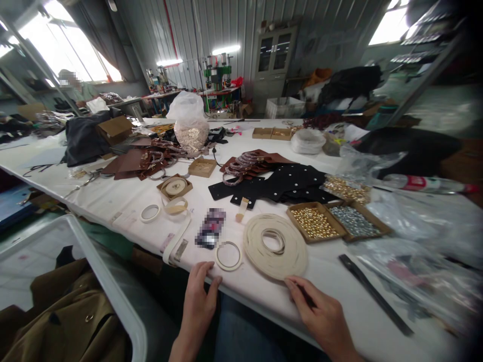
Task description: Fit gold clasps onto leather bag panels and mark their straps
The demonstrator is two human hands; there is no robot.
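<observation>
A large flat coil of beige strip lies near the table's front edge. My right hand is at its near rim, with thumb and fingers pinched together on the coil's edge. To the left, my left hand rests at the table edge, thumb and fingers apart, nothing in it. Just beyond its fingertips is a roll of white tape, apart from the hand. A pixelated phone-like object lies behind this roll. A small piece of tan material lies behind the coil.
Gold studs and silver studs fill two cardboard trays at right. A dark strip lies nearby. Black studded pieces and brown pieces with ring handles lie behind. A white bin stands left; a person is far left.
</observation>
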